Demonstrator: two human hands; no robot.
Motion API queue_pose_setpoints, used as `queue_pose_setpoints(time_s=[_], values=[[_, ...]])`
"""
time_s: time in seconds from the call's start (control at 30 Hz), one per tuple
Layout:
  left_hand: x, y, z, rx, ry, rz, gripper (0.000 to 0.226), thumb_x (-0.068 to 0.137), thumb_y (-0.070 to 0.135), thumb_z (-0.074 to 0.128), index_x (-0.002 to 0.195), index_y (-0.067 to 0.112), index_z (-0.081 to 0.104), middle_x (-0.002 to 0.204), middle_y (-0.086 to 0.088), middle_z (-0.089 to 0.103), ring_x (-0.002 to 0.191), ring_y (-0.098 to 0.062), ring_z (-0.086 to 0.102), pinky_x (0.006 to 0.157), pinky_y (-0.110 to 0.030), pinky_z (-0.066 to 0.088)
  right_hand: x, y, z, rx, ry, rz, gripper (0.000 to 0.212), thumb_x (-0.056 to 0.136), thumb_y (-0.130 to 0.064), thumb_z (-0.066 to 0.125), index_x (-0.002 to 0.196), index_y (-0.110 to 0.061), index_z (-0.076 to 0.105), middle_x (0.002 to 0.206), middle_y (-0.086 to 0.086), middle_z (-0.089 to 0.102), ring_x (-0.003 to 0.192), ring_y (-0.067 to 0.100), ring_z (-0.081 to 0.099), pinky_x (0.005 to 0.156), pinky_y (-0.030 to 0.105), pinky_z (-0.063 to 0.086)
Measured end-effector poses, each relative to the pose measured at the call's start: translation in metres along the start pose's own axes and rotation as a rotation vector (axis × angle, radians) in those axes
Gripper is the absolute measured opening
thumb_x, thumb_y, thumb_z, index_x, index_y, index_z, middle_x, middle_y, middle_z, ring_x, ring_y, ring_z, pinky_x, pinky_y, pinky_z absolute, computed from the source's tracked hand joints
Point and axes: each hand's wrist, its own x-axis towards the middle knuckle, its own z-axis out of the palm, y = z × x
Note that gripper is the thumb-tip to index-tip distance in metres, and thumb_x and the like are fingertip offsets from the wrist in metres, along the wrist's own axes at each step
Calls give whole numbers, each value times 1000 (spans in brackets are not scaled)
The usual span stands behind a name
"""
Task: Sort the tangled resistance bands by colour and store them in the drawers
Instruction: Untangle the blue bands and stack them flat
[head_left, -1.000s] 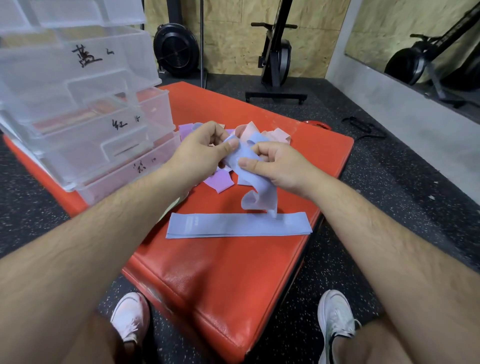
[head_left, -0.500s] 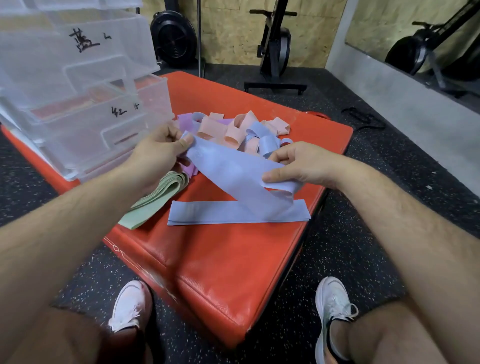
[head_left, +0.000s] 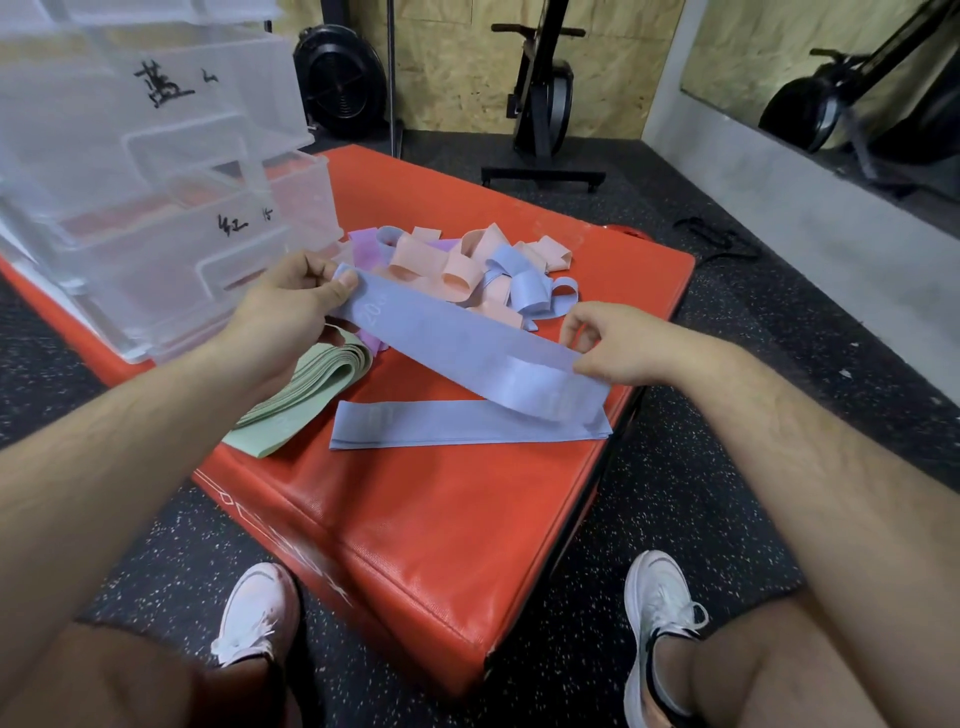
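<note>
I hold a blue band stretched flat between both hands above the red padded box. My left hand pinches its far left end. My right hand pinches its right end with thumb and forefinger. Under it another blue band lies flat on the box. A stack of green bands lies to the left of that. Behind my hands sits a tangled heap of pink, blue and purple bands. Clear plastic drawers with handwritten labels stand at the left.
The red box ends close in front of my white shoes. Black speckled gym floor surrounds it. Exercise machines stand by the back wall, and a mirror is on the right wall.
The blue band was bunched between my hands over the heap. My hands have moved apart and pulled it out flat, lower and nearer the flat blue band.
</note>
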Motion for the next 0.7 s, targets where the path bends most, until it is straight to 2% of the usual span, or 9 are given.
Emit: queue_pose_setpoints(time_s=[0.07, 0.13, 0.23, 0.33, 0.43, 0.53, 0.6, 0.67, 0.7], values=[[1, -1, 0, 2, 5, -5, 14, 98, 18, 62, 87, 13, 54, 77, -5, 67, 57, -14, 61, 49, -23, 47, 0, 2, -3, 13, 50, -7, 26, 78, -3, 62, 89, -25, 55, 75, -1, 61, 62, 16, 55, 60, 33, 47], [2, -2, -1, 11, 29, -16, 14, 98, 18, 61, 86, 14, 54, 75, -5, 66, 55, -12, 62, 48, -23, 47, -2, 2, -7, 118, 28, -25, 29, 79, 6, 60, 83, -21, 52, 66, 2, 54, 55, 16, 50, 53, 31, 48], [4, -5, -4, 29, 69, -51, 15, 98, 17, 61, 86, 13, 53, 75, -5, 64, 51, -11, 60, 47, -23, 47, -11, 1, -13, 271, -55, -36, 34, 84, 14, 52, 89, -15, 68, 67, 5, 53, 48, 9, 49, 48, 20, 46], [5, -9, -6, 61, 80, -76, 16, 97, 16, 62, 85, 14, 52, 78, -8, 63, 52, -13, 59, 48, -25, 48, -21, 1, -18, 248, -105, -29, 34, 89, 9, 51, 96, -10, 78, 68, -1, 68, 47, 2, 54, 46, 11, 42], [5, -13, -4, 98, 80, -94, 19, 97, 16, 62, 81, 14, 52, 76, -8, 62, 52, -15, 59, 53, -31, 49, -21, 2, -16, 282, -150, 15, 29, 90, 4, 49, 86, -2, 77, 66, -3, 69, 56, 8, 58, 52, 16, 45], [6, -19, -5, 114, 71, -132, 19, 96, 19, 63, 81, 15, 52, 80, -10, 62, 56, -21, 61, 54, -33, 50, -16, 4, -12, 612, -115, 103, 24, 92, -2, 48, 83, 4, 70, 71, 6, 68, 64, 15, 63, 55, 24, 54], [6, -22, -6, 130, 96, -154, 17, 96, 20, 62, 85, 16, 51, 81, -12, 62, 58, -26, 61, 52, -32, 48, -16, 10, -13, 782, -145, 110, 23, 96, -16, 56, 88, 2, 66, 82, 13, 68, 76, 25, 67, 69, 34, 61], [6, -23, -6, 137, 114, -179, 14, 96, 20, 61, 89, 16, 49, 79, -12, 60, 57, -26, 61, 50, -30, 47, -16, 19, -15, 747, -215, 79, 31, 90, -31, 69, 91, 1, 70, 91, 15, 72, 82, 27, 70, 79, 37, 60], [5, -23, -7, 136, 115, -192, 14, 96, 19, 61, 89, 17, 49, 78, -11, 59, 56, -26, 61, 48, -29, 46, -16, 23, -16, 699, -230, 65, 30, 83, -32, 74, 88, -2, 70, 92, 15, 73, 84, 26, 71, 81, 36, 60]])
